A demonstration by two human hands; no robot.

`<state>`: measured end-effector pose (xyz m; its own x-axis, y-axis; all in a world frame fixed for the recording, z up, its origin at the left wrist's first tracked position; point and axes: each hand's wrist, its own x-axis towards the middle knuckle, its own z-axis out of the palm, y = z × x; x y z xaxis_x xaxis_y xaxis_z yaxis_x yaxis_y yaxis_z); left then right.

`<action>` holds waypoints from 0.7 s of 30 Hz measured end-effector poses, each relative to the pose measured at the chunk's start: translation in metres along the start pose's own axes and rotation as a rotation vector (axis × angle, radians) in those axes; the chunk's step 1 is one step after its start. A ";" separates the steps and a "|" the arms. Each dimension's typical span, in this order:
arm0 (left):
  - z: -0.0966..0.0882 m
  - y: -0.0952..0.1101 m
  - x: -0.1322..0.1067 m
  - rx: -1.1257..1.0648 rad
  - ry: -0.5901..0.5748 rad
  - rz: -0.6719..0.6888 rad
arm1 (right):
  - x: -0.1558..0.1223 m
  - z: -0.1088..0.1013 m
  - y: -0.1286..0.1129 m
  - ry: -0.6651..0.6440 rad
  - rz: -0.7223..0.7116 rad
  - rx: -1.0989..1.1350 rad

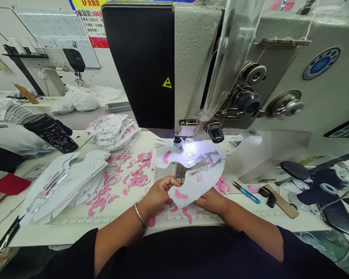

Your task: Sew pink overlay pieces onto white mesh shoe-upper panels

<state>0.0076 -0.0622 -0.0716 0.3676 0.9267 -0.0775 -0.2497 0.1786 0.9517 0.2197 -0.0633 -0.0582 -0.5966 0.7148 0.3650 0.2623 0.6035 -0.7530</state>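
Note:
A white mesh shoe upper (212, 182) with grey trim and pink patches lies in a curve below the lit needle area (184, 144) of a sewing machine. Its near end is lifted off the table, and the far end reaches under the machine head. My left hand (162, 190) is closed, its fingers pinched at the inner edge of the upper. From beneath, my right hand (211, 199) holds the near end; the upper covers most of its fingers. Loose pink pieces (138, 174) are scattered to the left, and a few more (187, 215) lie below my hands.
Stacks of white uppers stand at the left (66, 182) and back left (113, 131). A black bottle (50, 131) leans behind them. Blue thread snips (247, 192) and a brown strip (282, 201) lie right. A printed ruler (75, 220) runs along the front edge. The machine head (197, 69) overhangs.

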 end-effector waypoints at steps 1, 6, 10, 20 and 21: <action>-0.001 0.001 0.001 -0.008 0.045 0.023 | -0.001 -0.001 0.002 0.032 0.012 0.023; -0.010 0.009 -0.004 -0.016 0.193 0.085 | -0.013 -0.022 0.010 0.382 0.249 0.004; -0.010 0.021 -0.014 0.031 0.290 0.144 | -0.036 -0.062 0.009 0.686 0.476 -0.055; 0.007 0.086 -0.013 0.176 0.532 0.494 | -0.010 -0.072 -0.069 0.439 0.134 -0.286; 0.008 0.094 -0.012 0.201 0.563 0.542 | 0.002 -0.067 -0.075 0.397 0.066 -0.325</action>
<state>-0.0135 -0.0590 0.0209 -0.2783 0.9046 0.3230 -0.0781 -0.3565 0.9310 0.2495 -0.0838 0.0360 -0.2537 0.7958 0.5499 0.5492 0.5865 -0.5953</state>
